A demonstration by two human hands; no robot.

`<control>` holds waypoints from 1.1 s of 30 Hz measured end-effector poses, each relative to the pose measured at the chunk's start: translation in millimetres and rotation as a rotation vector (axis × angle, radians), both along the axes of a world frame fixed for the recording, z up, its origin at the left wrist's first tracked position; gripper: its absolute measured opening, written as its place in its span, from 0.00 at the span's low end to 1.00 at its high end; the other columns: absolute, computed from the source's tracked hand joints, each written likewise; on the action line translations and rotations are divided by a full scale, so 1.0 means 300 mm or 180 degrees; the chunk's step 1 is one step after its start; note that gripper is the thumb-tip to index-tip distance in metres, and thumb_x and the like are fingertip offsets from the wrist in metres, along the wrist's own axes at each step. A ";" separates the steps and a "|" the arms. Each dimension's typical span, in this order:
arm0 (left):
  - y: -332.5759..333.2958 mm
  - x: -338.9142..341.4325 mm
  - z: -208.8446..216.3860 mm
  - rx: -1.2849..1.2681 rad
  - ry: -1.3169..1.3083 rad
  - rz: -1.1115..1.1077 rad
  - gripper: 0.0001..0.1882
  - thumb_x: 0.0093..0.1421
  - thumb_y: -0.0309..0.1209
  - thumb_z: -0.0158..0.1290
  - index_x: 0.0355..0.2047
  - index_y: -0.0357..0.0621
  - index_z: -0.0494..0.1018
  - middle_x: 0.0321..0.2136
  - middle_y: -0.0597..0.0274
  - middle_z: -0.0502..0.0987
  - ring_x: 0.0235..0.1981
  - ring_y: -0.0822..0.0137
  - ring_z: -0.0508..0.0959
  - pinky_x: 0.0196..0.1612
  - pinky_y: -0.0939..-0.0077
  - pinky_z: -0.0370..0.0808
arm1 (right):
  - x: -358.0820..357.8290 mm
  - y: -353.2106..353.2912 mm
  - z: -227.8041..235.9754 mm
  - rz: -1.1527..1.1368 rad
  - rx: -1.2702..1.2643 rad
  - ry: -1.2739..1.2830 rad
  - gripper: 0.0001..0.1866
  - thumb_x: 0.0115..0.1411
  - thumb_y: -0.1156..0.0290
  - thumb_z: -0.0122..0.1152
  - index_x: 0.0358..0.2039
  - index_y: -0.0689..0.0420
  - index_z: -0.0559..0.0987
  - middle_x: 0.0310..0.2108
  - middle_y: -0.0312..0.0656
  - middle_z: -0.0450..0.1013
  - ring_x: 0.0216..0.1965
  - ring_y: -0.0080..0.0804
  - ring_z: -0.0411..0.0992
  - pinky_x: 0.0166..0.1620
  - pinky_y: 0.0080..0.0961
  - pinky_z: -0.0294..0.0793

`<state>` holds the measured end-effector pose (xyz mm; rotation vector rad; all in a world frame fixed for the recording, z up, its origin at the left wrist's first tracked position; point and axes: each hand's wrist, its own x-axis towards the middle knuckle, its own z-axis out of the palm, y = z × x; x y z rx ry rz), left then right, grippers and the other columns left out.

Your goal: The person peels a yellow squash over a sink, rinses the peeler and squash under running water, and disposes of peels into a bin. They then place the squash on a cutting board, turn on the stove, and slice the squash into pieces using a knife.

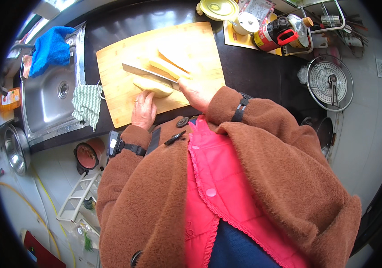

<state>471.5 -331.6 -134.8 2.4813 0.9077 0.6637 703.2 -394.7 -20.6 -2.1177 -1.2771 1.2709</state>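
A wooden cutting board (119, 107) lies on the dark counter in front of me. My right hand (195, 94) grips a kitchen knife (148, 73), its blade pointing to the far left across the board. Just on the near side of the blade is a long, pale yellow piece of vegetable (154, 87), its exact kind unclear. My left hand (143, 109) holds this piece down with bent fingertips at its near side. Beyond the blade lie a pale slice (167, 69) and another long piece (173, 59) with a brown edge, partly washed out by glare.
Left of the board are a steel sink (43, 100) with a blue towel (52, 49) and a green-white checked cloth (87, 103). At the back right stand a lidded yellow container (219, 9), a white pot (246, 23) and bottles (273, 35). A round steamer rack (327, 82) is farther right.
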 end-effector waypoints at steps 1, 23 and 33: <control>-0.002 -0.007 -0.003 0.0020 0.0008 0.0020 0.20 0.53 0.19 0.54 0.49 0.38 0.71 0.48 0.49 0.72 0.48 0.47 0.73 0.51 0.58 0.72 | -0.010 0.006 0.013 0.0042 -0.0100 -0.0035 0.22 0.67 0.54 0.42 0.42 0.61 0.76 0.36 0.50 0.75 0.38 0.42 0.72 0.44 0.36 0.71; 0.019 -0.002 0.010 -0.0588 0.0030 0.0273 0.22 0.53 0.28 0.61 0.48 0.41 0.69 0.46 0.48 0.70 0.45 0.45 0.74 0.48 0.58 0.74 | -0.083 0.052 -0.022 0.0284 -0.0176 -0.0340 0.27 0.69 0.48 0.39 0.44 0.59 0.78 0.39 0.51 0.78 0.41 0.49 0.74 0.49 0.37 0.71; 0.193 0.060 0.065 -0.0274 0.0418 -0.0890 0.40 0.47 0.31 0.67 0.60 0.46 0.63 0.56 0.53 0.69 0.61 0.52 0.66 0.63 0.60 0.62 | 0.045 0.004 -0.056 0.0435 0.1477 -0.1189 0.06 0.65 0.71 0.53 0.36 0.60 0.73 0.29 0.52 0.71 0.31 0.48 0.70 0.37 0.38 0.71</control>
